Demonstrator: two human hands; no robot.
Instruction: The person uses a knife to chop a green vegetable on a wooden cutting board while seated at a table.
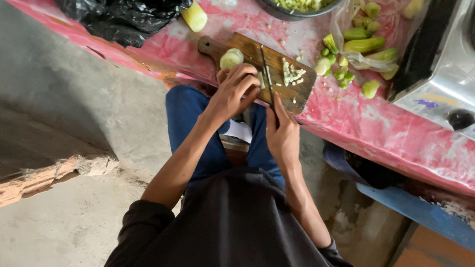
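Seated person seen from above, dark top and blue trousers nearest the camera, knees under the worktop edge. Right hand (pixel 282 132) is closed around the handle of a long-bladed kitchen knife (pixel 267 75), blade laid across the brown wooden chopping board (pixel 263 69) with its edge down, apparently so cuts fall on the wood. Left hand (pixel 234 89) is curled, fingertips tucked, pressed on a pale green vegetable piece (pixel 231 58) at the board's near-left; the grip seems meant to steady it beside the blade, though exactly what is pinched under the fingers cannot be told. A small heap of finely chopped pale bits (pixel 291 73) is left on the board's right side, clear of the blade. The board sits on a pink-and-white patterned worktop (pixel 370 125). Just right, whole green vegetables (pixel 364 45) are gathered on a clear plastic bag. Further back, a dark round bowl of chopped green pieces (pixel 298 0) is kept within reach. Far left, a crumpled black plastic bag (pixel 119 2); far right, a metal gas stove (pixel 461 65) bearing small purple label patches on its front.
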